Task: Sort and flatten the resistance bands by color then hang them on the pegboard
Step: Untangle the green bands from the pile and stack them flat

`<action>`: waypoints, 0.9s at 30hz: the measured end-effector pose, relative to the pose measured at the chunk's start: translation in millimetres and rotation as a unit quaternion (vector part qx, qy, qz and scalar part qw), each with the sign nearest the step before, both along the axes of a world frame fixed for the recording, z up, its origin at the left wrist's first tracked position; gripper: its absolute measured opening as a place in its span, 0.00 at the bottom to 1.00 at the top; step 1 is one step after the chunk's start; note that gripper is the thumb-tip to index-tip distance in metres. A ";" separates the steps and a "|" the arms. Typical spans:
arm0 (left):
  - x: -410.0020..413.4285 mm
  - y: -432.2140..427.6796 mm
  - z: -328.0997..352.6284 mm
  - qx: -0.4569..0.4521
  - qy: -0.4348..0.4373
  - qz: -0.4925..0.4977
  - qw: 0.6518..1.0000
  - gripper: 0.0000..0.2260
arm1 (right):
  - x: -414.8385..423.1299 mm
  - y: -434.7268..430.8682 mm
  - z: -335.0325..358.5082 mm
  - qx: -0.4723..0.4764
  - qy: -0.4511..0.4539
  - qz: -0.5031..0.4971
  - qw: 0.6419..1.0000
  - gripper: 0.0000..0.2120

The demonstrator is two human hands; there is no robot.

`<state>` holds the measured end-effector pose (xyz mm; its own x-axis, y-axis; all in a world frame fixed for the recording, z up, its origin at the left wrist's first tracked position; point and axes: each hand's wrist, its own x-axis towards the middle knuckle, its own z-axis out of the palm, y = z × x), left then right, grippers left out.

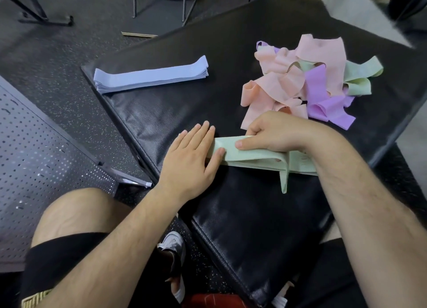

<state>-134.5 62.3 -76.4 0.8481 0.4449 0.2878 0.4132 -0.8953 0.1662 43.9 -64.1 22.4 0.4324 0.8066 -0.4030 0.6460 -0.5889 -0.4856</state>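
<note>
Head view. Green bands point(254, 156) sit as a flat stack in the lower centre of the frame, on the near part of the black padded block point(242, 227). One loop end droops off the stack's near edge.

Left hand point(191, 155): flat, fingers straight and together, palm down on the block, thumb pressing the stack's left end.

Right hand point(275, 134): curled round the stack from the far side, thumb laid along the top, fingers tucked over the far edge, so it is gripping the stack. The forearm crosses the stack's right end.

Blue bands point(151, 75): neat flattened stack in the upper left part of the block, near its edge, well apart from the green stack.

Mixed pile point(288, 81): upper right of the block, peach, purple and green bands tangled and curled (unsorted, several loops standing open). Its near edge is just beyond the right hand's knuckles.

Pegboard point(34, 157): dark perforated panel at the left edge of the frame, lying low beside the block on the speckled floor point(57, 88). No bands on the part in view.

Writing: faint printed marks on the green stack next to the right wrist, too blurred to read. Small mark on the shoe point(173, 245) at bottom centre is also unreadable. Black shorts point(57, 257) at lower left.
</note>
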 end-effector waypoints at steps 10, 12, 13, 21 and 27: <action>-0.2 -2.5 2.5 -0.006 0.007 0.006 1.000 0.31 | 2.4 -11.6 -12.9 -0.036 -0.071 -0.047 0.996 0.20; 0.8 -4.2 4.0 0.005 0.005 0.009 1.000 0.31 | 2.8 -12.2 -14.7 -0.032 -0.071 -0.051 0.996 0.20; 1.9 -5.9 6.1 0.017 -0.001 0.005 1.000 0.31 | 2.8 -12.3 -15.3 -0.029 -0.073 -0.051 0.996 0.20; 22.5 -44.8 3.5 -0.042 -0.006 -0.093 0.995 0.30 | 0.8 -21.4 -18.3 0.007 -0.108 -0.025 0.994 0.18; 23.6 -44.5 0.5 -0.035 0.011 -0.076 0.996 0.30 | 15.5 -51.9 -0.8 0.027 -0.084 -0.035 0.996 0.13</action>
<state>-110.8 17.8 -75.9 0.9130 0.3284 0.2421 0.2771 -0.9347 0.2226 59.4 -116.0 21.6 0.5461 0.7903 -0.2777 0.6786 -0.6118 -0.4065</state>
